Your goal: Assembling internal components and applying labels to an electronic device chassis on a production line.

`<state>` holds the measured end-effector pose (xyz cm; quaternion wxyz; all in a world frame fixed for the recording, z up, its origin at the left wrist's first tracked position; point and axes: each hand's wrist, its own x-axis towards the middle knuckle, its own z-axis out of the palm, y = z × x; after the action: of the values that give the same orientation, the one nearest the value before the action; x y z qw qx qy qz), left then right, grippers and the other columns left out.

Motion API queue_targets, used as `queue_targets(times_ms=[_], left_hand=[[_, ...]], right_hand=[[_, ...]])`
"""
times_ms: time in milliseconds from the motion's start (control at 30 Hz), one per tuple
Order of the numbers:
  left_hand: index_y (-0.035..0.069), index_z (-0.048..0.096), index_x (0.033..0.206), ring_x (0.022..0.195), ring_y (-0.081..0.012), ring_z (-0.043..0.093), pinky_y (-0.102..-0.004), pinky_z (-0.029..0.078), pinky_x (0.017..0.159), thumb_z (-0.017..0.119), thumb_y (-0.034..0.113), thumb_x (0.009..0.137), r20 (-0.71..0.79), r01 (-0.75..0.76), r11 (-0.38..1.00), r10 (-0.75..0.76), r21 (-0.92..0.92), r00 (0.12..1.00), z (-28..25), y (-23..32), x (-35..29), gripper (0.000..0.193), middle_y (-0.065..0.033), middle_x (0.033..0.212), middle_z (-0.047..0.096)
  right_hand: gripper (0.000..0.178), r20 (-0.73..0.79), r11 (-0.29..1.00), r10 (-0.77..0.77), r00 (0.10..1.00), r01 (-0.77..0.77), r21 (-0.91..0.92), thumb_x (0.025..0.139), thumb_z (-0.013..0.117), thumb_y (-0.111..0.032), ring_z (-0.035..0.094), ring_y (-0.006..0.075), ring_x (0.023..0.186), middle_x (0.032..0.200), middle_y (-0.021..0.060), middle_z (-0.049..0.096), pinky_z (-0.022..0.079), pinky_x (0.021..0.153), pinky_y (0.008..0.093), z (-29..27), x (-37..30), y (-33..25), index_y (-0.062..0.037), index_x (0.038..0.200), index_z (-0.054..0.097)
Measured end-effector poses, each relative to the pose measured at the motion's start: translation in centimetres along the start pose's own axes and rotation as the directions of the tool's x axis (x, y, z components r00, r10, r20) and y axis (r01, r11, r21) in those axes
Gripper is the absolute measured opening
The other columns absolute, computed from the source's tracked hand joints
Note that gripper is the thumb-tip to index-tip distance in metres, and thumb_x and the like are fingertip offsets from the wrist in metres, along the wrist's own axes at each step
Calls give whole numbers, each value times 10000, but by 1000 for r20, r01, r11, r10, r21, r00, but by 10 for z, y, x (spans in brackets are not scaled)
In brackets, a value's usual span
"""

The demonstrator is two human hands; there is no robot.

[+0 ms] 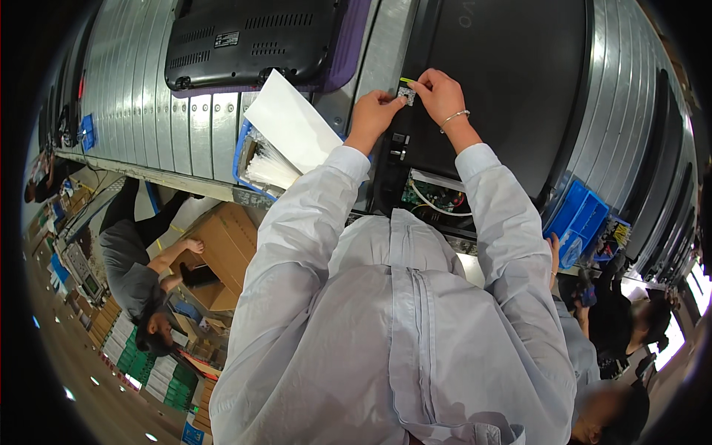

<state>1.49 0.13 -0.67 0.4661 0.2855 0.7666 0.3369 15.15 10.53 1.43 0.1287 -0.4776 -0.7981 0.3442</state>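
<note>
A small printed label [406, 92] with a yellow-green upper edge is between my two hands, over the black back panel [504, 89] of a large flat screen. My left hand [376, 113] is closed, its thumb and forefinger at the label's lower left. From the other side my right hand [442, 98] pinches the yellow-green edge; its wrist wears a bracelet. Whether the label touches the panel I cannot tell. Nearer me, a green circuit board [426, 196] with a white cable shows in an opening of the screen's back.
A blue bin [241, 152] of white strips, with a white sheet [291, 122] across it, stands left of my forearm. Another black screen [252, 44] lies on purple padding at far left. Blue trays [578, 215] sit at right. Metal rollers [141, 111] carry the screens. Other people work nearby.
</note>
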Motion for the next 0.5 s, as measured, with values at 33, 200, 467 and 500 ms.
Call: queue_targets(times_ms=[33, 200, 467, 500], left_hand=[[-61, 662, 946, 720, -152, 618, -278, 483, 668, 755, 346, 768, 3, -3, 1000, 3, 2, 1000, 0, 4, 1, 453, -107, 836, 681], [-14, 665, 948, 744, -248, 652, -336, 493, 670, 716, 461, 762, -25, -126, 923, 145, 362, 989, 3, 37, 14, 513, -149, 847, 679], [28, 639, 1008, 813, -336, 630, -395, 483, 699, 641, 417, 829, -51, -107, 847, 156, 521, 986, 14, 55, 12, 428, -157, 881, 664], [29, 635, 1022, 839, -344, 623, -403, 482, 720, 627, 374, 845, -96, -79, 848, 151, 524, 984, 17, 52, 8, 387, -159, 901, 660]], right_hand=[[196, -4, 1000, 2, 1000, -2, 1, 817, 696, -209, 590, 158, 602, 756, 66, 621, 475, 574, 301, -2, 0, -3, -27, 849, 632], [168, -86, 757, 511, 856, -400, 517, 864, 647, -168, 547, 113, 543, 720, 48, 596, 468, 512, 243, -22, -21, 0, -14, 911, 600], [73, 50, 611, 503, 863, -397, 685, 884, 580, -88, 533, 64, 574, 706, 12, 586, 451, 513, 212, -25, -138, 0, -18, 889, 600], [69, 62, 593, 499, 865, -392, 703, 873, 586, -87, 539, 59, 575, 679, 7, 594, 446, 516, 217, -26, -151, -8, -21, 872, 608]])
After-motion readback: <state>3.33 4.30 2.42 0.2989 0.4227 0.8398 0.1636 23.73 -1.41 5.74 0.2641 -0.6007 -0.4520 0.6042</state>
